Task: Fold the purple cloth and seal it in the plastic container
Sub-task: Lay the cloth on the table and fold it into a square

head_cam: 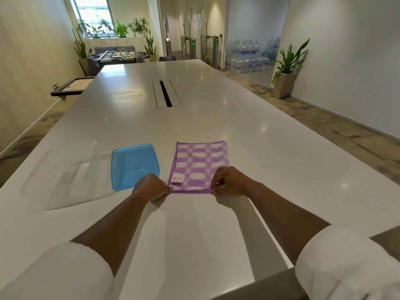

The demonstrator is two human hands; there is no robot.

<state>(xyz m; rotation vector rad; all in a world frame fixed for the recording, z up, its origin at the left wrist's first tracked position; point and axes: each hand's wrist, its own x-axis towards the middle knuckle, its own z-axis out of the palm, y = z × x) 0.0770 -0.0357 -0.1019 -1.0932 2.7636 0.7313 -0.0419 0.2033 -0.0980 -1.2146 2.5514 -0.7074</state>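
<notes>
Left hand (151,187) and right hand (227,181): each pinched on a near corner of cloth (200,165), flat on surface (194,224). Left of cloth: blue lid (134,165), then clear container (65,176), open. Folding apparently underway; boxing and sealing not yet done.

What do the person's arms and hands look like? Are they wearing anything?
Both hands are bare: the left hand and the right hand wear no gloves, and no rings or watch show. The forearms are bare too. Each arm wears a white sleeve, rolled or pushed up near the elbow, plain with no markings.
</notes>
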